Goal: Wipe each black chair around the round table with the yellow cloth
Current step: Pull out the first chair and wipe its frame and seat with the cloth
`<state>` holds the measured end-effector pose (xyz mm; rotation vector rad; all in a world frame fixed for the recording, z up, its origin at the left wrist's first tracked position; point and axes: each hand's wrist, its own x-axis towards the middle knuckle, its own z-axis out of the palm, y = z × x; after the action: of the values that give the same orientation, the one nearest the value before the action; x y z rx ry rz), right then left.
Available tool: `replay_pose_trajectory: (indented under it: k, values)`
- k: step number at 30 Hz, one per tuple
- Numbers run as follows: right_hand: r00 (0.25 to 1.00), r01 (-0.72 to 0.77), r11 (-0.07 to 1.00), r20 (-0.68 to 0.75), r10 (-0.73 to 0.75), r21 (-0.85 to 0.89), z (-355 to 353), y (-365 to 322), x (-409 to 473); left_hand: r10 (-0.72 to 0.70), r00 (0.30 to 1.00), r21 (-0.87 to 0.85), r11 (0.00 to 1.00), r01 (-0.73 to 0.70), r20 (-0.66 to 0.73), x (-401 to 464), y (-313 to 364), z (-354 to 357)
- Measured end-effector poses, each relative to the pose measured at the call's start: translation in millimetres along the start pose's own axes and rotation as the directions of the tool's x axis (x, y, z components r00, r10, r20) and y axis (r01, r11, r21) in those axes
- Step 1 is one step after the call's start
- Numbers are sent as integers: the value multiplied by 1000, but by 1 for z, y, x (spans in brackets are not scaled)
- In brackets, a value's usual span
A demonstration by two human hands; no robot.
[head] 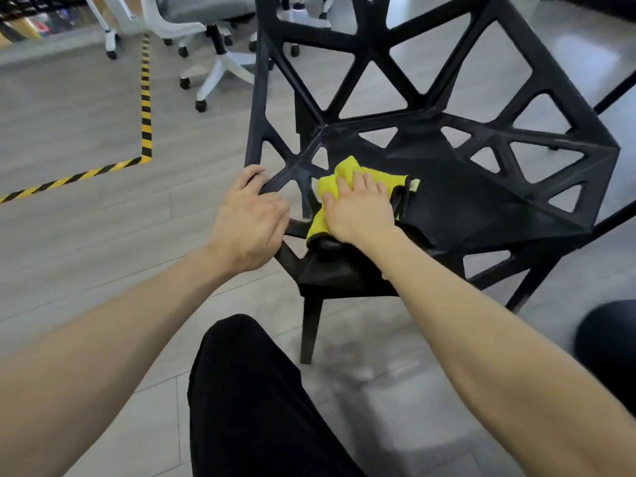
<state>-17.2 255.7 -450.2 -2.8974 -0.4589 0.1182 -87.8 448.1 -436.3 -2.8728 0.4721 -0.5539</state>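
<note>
Left hand (249,218) curled round the chair (457,187) at its left rim, fingers hooked over the black edge bar, thumb side down along the frame; right hand (361,210) laid flat with fingers nearly straight, palm pressing the cloth (330,187) down onto the seat, nothing pinched as far as can be seen; both forearms bare and stretched forward.

One black chair close in front, made of triangular openings in back and sides, seat solid in the middle; one yellow cloth, bunched, dark on its underside, lying on the seat's front-left part under the right hand; at least two white office chairs (220,60) on castors at the top left, well apart from the black one; one line of yellow-and-black tape (146,98) on the floor, bent in a corner.

Open grey floor (86,235) to the left between tape and chair; seat's right half bare; black trouser leg (247,390) just below the chair's front leg; a dark rounded shape at the right edge, too blurred to name.
</note>
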Motion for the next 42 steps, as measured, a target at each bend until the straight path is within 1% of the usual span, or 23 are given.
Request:
replay_pose_trajectory:
  k: [2, 5, 8, 10, 12, 13, 15, 17, 18, 20, 22, 23, 24, 26, 27, 28, 30, 32, 35, 37, 38, 39, 42]
  values:
    - [1000, -26, 999, 14, 25, 33, -2, -9, -2, -9, 1000, 8, 1000, 9, 10, 0, 0, 0]
    - [975, 99, 995, -196, -101, -23, 17, -35, -91, -15, 999, -17, 1000, 14, -31, -1, 0, 3]
    - [953, 181, 982, -239, -189, -54, 32, -33, -121, -2, 1000, -15, 1000, 2, -11, -2, -2, 5]
    - [952, 109, 994, -284, -113, -32, 27, -30, -91, 19, 999, -10, 1000, -19, -44, -3, -1, 5]
    - [964, 15, 1000, -265, -11, 12, 20, -43, -75, 12, 999, -9, 1000, -12, -34, -3, -3, 4]
    - [966, 26, 1000, -259, -20, 17, 22, -45, -79, -3, 999, -24, 1000, 2, -32, -5, -3, 4]
    - [931, 190, 982, -314, -187, -23, 29, -22, -100, -15, 998, -47, 999, 13, -60, -8, 1, 4]
    - [860, 281, 956, -420, -290, -85, 22, 45, -110, -26, 999, -54, 998, 25, -23, -11, 1, 2]
    - [846, 233, 968, -472, -249, -94, 15, 85, -109, -36, 999, -57, 998, 36, 6, -11, 2, 1]
    - [837, 13, 1000, -547, -25, -26, -4, 150, -102, -76, 997, -61, 995, 77, 17, -11, 6, 0]
    - [800, -135, 987, -579, 159, 84, -4, 160, -102, -130, 991, -70, 989, 130, 13, -11, 12, 1]
    - [783, -140, 985, -598, 172, 101, 4, 139, -105, -155, 988, -70, 985, 155, 16, -10, 15, 2]
    - [784, -79, 993, -609, 120, 93, 15, 108, -109, -175, 984, -65, 982, 176, 17, -9, 17, 3]
    - [810, 186, 982, -570, -141, 21, 34, 45, -119, -204, 979, -64, 977, 205, 27, -7, 20, 6]
    - [799, 307, 952, -538, -269, -20, 40, 28, -124, -209, 977, -70, 975, 210, 32, -8, 21, 7]
    - [774, 386, 921, -522, -357, -57, 43, 27, -124, -206, 978, -78, 975, 207, 25, -8, 20, 9]
    - [742, 415, 904, -539, -399, -98, 37, 66, -119, -201, 979, -90, 976, 200, -4, -9, 20, 11]
    - [745, 309, 948, -600, -290, -74, 25, 125, -115, -213, 976, -131, 970, 205, -47, -8, 24, 12]
    - [760, 19, 999, -650, 18, 50, 5, 198, -103, -175, 979, -232, 962, 147, -105, 1, 47, 8]
    - [721, -113, 981, -667, 190, 157, 8, 190, -99, -116, 989, -293, 952, 84, -94, 10, 67, 6]
    - [705, -135, 970, -669, 236, 200, 15, 168, -104, -102, 991, -326, 943, 71, -82, 16, 77, 6]
    - [714, -105, 973, -665, 219, 208, 24, 140, -113, -94, 993, -355, 933, 62, -73, 23, 86, 7]
    - [789, 190, 980, -603, -115, 62, 47, 83, -141, -87, 996, -450, 890, 67, -25, 54, 107, 12]
